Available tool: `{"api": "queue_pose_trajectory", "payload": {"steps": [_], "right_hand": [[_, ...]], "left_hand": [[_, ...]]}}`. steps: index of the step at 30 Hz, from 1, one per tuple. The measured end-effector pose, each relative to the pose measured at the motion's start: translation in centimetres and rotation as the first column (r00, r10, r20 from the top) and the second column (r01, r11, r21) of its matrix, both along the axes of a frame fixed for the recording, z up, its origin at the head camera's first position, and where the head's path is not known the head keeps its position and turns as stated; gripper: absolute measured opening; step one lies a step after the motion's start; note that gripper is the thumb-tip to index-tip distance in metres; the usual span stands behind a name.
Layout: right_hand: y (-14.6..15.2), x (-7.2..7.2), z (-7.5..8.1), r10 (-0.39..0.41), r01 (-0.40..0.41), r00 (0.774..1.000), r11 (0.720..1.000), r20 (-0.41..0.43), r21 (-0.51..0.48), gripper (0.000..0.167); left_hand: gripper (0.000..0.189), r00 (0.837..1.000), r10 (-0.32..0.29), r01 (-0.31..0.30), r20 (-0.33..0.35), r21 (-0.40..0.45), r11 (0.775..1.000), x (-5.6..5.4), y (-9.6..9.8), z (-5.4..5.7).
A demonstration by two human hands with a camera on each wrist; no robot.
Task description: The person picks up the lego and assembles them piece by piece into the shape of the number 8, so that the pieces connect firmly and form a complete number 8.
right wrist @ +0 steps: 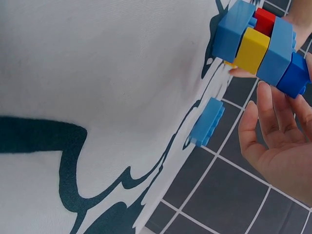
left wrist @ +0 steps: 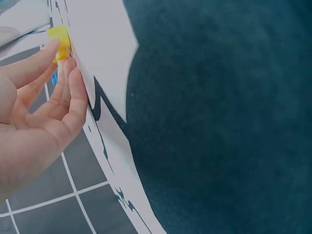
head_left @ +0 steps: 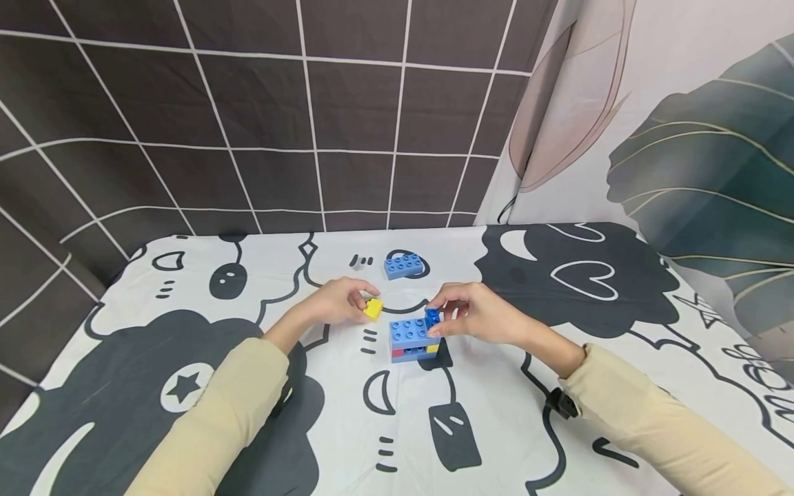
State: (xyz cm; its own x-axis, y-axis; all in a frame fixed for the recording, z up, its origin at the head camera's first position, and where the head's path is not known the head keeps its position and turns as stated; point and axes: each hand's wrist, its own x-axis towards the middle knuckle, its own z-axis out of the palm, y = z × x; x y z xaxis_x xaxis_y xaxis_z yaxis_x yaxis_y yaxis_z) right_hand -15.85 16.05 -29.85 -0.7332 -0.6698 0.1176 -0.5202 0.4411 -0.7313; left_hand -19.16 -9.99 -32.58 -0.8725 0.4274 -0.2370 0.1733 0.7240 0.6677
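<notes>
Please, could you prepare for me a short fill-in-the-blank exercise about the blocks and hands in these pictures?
1. The left hand pinches a small block whose colour is ____.
2. The right hand holds the stack's top block, which is dark ____.
3. Between two light blue bricks sit a yellow block and a neighbouring block coloured ____.
4. Counting the loose brick, the light blue bricks number ____.

Missing words: yellow; blue; red; three.

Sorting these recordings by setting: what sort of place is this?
Likely a fabric-draped indoor corner, perhaps at home: a cartoon-print cloth spread under the stacked toy bricks, and a dark grid-patterned backdrop behind.
</notes>
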Motion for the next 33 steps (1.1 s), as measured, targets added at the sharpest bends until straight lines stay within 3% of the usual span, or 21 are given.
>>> {"api": "queue_pose_trajectory", "payload": {"steps": [11,16,25,33], "right_hand": [[0.0,0.0,-0.1,0.003,-0.003,1.0,1.0,-0.004,0.002,0.031],[0.1,0.0,0.0,0.005,-0.005,1.0,1.0,-0.005,0.002,0.031],[0.1,0.1,0.0,0.007,-0.007,1.0,1.0,0.004,0.003,0.031],[0.0,0.0,0.0,0.01,-0.01,1.0,1.0,-0.002,0.005,0.031]], "left_hand": [[0.03,0.999,0.026,-0.026,-0.025,-0.007,1.0,0.3,0.0,0.0],[0.032,0.998,0.062,-0.062,-0.012,0.02,0.998,0.8,0.1,0.7],[0.033,0.994,-0.017,0.021,-0.105,0.042,0.999,2.8,0.8,3.0],[0.032,0.987,-0.02,0.03,-0.158,0.059,0.998,4.7,1.4,4.1]]}}
